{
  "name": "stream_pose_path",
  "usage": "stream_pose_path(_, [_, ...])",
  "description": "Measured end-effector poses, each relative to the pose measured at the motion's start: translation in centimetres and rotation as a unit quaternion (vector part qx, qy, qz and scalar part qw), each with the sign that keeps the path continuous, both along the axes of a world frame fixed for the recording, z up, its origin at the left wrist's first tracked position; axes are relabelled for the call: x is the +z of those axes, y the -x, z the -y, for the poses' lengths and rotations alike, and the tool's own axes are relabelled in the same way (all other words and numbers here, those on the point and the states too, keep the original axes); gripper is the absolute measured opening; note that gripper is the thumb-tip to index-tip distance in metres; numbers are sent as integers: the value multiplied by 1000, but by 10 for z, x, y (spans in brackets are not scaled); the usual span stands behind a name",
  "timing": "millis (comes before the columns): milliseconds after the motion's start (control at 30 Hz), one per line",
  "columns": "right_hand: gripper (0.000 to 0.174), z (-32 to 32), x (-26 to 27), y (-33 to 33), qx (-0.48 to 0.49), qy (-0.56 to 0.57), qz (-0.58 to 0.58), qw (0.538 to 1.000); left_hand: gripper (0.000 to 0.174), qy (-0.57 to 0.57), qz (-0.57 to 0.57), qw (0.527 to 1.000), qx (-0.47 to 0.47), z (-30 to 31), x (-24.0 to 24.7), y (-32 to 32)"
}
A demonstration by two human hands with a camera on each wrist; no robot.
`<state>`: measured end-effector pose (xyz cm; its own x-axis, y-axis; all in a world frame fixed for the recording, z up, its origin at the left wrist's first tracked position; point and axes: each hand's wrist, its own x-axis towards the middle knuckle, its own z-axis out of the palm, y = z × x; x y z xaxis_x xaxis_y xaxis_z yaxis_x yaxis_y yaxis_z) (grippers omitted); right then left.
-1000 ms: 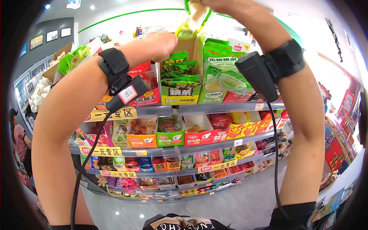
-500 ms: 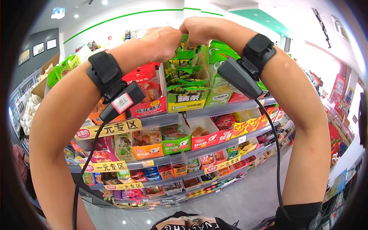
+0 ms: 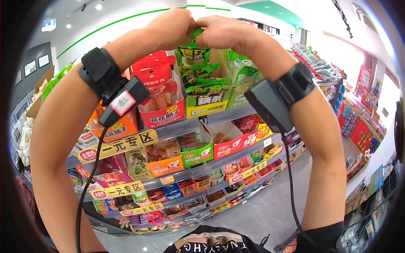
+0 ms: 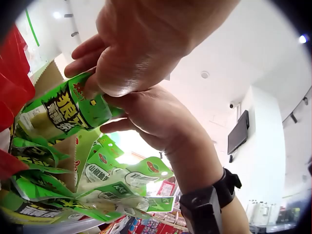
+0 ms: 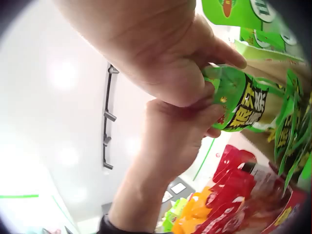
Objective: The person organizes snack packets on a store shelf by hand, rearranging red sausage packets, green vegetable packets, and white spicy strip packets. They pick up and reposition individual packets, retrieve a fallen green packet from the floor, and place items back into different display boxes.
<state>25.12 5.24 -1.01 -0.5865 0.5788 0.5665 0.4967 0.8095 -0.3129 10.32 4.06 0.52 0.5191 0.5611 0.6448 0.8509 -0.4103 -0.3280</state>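
Observation:
A green snack bag with black and yellow lettering stands at the box of like bags, its lower part among them. My left hand pinches its top edge from the left. From the other side my right hand pinches the same edge, the hands almost meeting. In the right wrist view the bag shows wrinkled near the fingers. Several matching bags sit in the yellow-fronted box just below, on the top shelf.
Red bags in a red box stand left of it, and green-white bags on the right. Lower shelves hold an orange box and a green box. Yellow price strips line the shelf edges. Grey floor shows below.
The bag, earlier held up high by my right hand, has come down to the box. My hands have drawn together at its top edge, and the head view has turned.

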Motion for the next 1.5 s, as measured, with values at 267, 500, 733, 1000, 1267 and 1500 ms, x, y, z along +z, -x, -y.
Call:
stream_pose_path(267, [55,4,-35,40,-91,50,-219,970,9,29,8,999,16,8,2,16])
stream_pose_path(500, [59,-53,-47,8,-52,-9,-140,989,10,55,17,998,-14,8,-9,7])
stream_pose_path(733, [53,-60,-37,-14,-35,-83,-64,994,9,47,16,999,-19,-5,-1,-12])
stream_pose_path(1000, [29,-72,-22,-10,-150,-197,-103,963,18,-244,-155,956,58,-2,-9,-44])
stream_pose_path(1267, [43,-91,-8,-19,-105,-42,-45,993,27,137,-118,946,270,-5,-24,-85])
stream_pose_path(1500, [33,-80,-15,-20,-5,28,-136,990,28,172,-186,924,287,-37,-34,-70])
